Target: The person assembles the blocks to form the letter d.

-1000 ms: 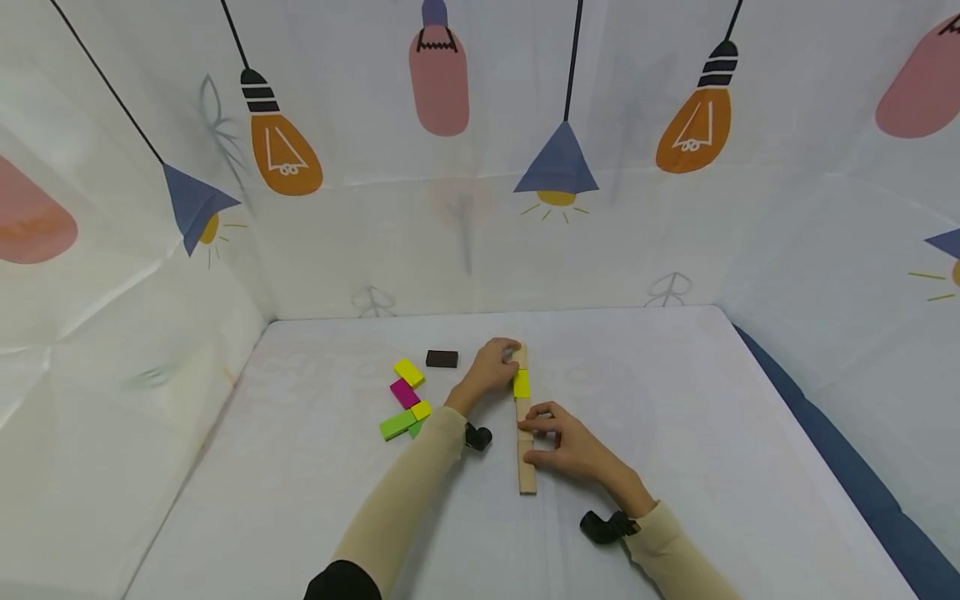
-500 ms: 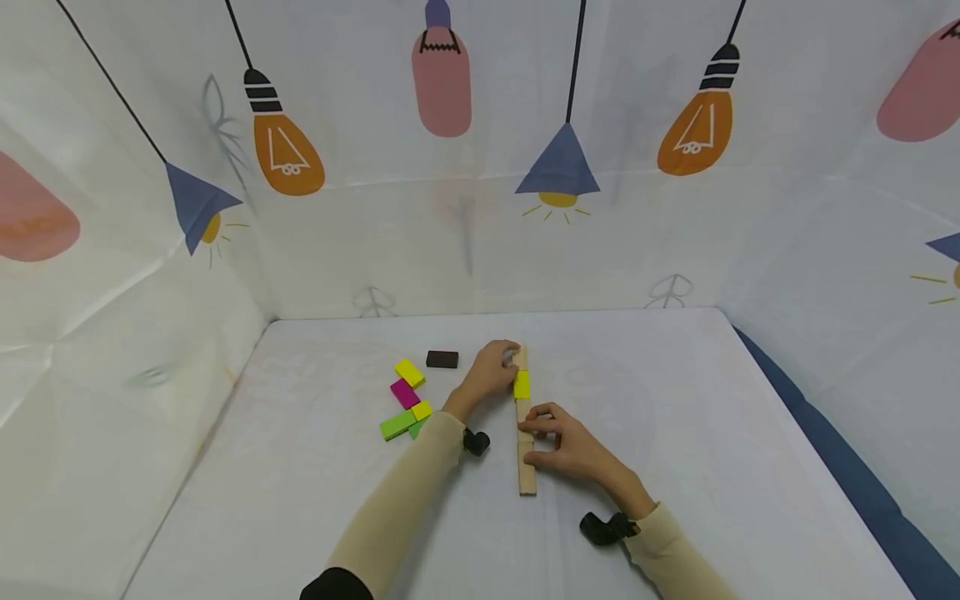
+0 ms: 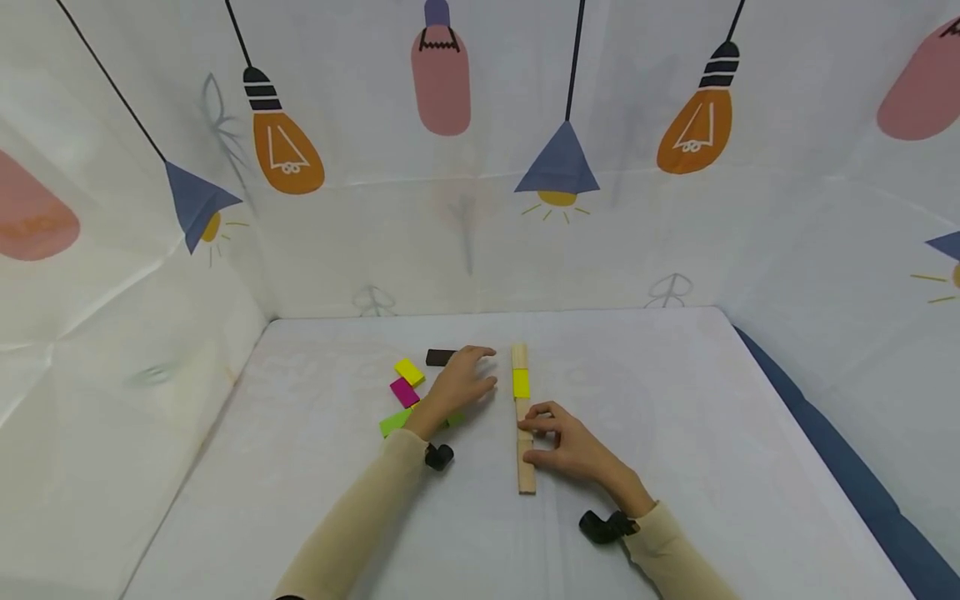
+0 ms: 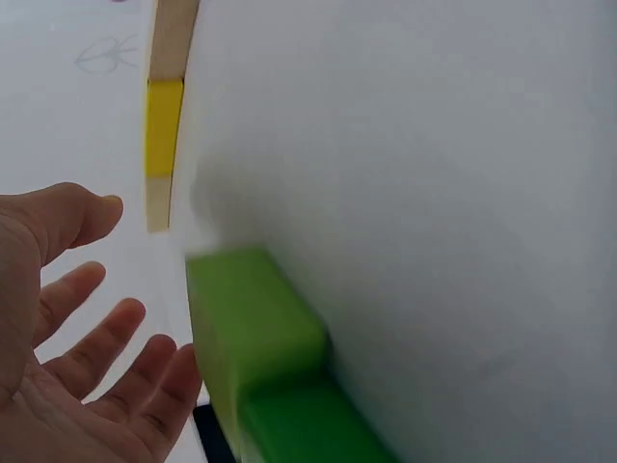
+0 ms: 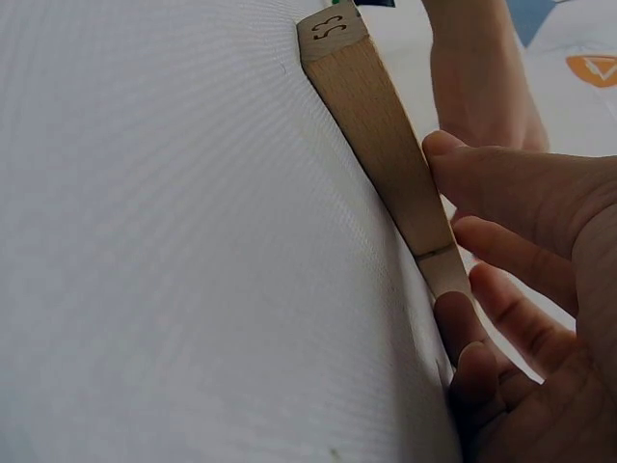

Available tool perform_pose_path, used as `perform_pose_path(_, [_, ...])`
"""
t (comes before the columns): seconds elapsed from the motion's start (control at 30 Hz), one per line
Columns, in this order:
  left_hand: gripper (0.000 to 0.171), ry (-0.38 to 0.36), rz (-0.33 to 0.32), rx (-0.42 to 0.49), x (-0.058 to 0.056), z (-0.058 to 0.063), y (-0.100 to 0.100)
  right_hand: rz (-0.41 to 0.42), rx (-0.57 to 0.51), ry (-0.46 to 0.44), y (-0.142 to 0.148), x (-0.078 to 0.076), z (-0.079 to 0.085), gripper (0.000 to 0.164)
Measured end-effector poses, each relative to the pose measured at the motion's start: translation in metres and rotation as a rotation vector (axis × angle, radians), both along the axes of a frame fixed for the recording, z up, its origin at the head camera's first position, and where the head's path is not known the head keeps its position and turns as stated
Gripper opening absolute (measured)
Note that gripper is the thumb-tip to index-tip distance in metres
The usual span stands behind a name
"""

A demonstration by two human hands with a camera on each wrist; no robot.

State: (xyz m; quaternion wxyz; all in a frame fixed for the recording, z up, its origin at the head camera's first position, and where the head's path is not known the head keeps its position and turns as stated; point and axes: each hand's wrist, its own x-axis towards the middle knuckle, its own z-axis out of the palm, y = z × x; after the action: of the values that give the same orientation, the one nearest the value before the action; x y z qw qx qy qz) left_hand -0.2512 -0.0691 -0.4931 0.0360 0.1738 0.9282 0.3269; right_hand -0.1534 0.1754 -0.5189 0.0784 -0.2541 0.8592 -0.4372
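Note:
A straight row of wooden blocks (image 3: 527, 467) runs away from me, with a yellow block (image 3: 521, 383) set into it and a short wooden end (image 3: 520, 356) beyond. My right hand (image 3: 573, 446) holds the near part of the row with bent fingers and thumb; the block's end face (image 5: 333, 29) carries the number 53. My left hand (image 3: 453, 383) holds nothing and hovers left of the row, fingers spread, as the left wrist view shows. Below it lie a light green block (image 4: 255, 328) and a darker green block (image 4: 313, 424), partly hidden in the head view.
Left of the row lie a dark brown block (image 3: 439, 357), another yellow block (image 3: 409, 372) and a magenta block (image 3: 405, 392). White cloth (image 3: 637, 375) covers the table, and a lamp-patterned curtain (image 3: 480, 233) hangs behind it.
My left hand has let go of the row's far end and moved left over the loose blocks. The right hand and the row stay where they were.

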Motion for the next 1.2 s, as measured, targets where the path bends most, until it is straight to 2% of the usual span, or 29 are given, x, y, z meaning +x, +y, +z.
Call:
perform_pose_path(0.23, [0.047,0.058,-0.117,-0.003,0.003,0.010,-0.030,0.004,0.001,0.001,0.000,0.001,0.001,0.047])
perform_pose_path(0.4, [0.045,0.053,-0.153,0.024,0.011,0.011,-0.058,0.009,-0.004,0.012,-0.001,0.000,-0.001,0.046])
perform_pose_path(0.6, [0.041,0.062,-0.125,0.079,0.021,0.006,-0.093,0.008,-0.003,0.005,0.000,0.000,-0.001,0.047])
perform_pose_path(0.7, [0.038,0.098,-0.100,0.061,0.026,0.003,-0.108,0.003,-0.001,-0.002,0.001,0.001,-0.001,0.049])
perform_pose_path(0.9, [0.030,0.049,-0.036,0.046,0.032,0.002,-0.133,-0.003,0.002,-0.001,0.000,0.001,0.001,0.049])
perform_pose_path(1.03, [0.031,0.021,-0.023,-0.009,0.033,0.001,-0.144,0.001,-0.012,0.002,0.000,0.001,0.001,0.049])
perform_pose_path(1.2, [0.033,0.034,-0.032,-0.078,0.035,-0.002,-0.154,0.004,-0.016,0.017,0.000,0.001,0.001,0.049])
